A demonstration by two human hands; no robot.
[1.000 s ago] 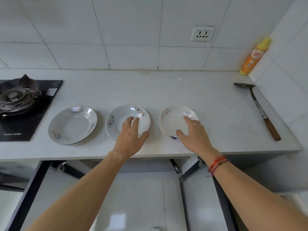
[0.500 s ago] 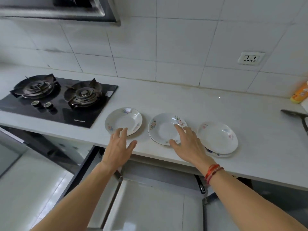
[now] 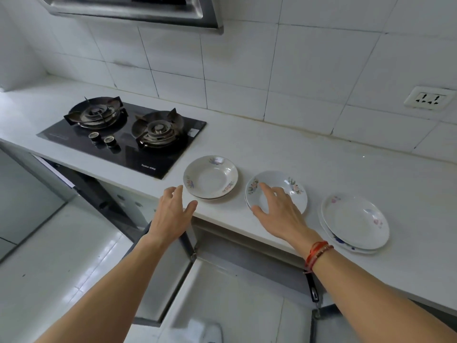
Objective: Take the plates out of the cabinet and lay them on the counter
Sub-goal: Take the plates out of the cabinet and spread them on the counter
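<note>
The right grip (image 3: pixel 279 209), fingers spread and fairly straight, lies over the middle white floral ceramic plate (image 3: pixel 296 196) and hides its near half; whether it presses down I cannot tell. The left grip (image 3: pixel 173 214) hovers with fingers spread, clasping nothing, at the edge of the white stone desk (image 3: pixel 346 167), just beside the left floral plate (image 3: pixel 210 177). Farther right, a white plate (image 3: pixel 356 221) covers a blue-patterned plate (image 3: pixel 339 240), of which only the rim shows. A black glass two-burner hob (image 3: pixel 123 137) sits to the left. The steel hood (image 3: pixel 138 11) is cut off above.

Bright even daylight, soft shadows, glare on cabinet doors (image 3: pixel 74 246), wide-angle bend at edges, slight blur
</note>
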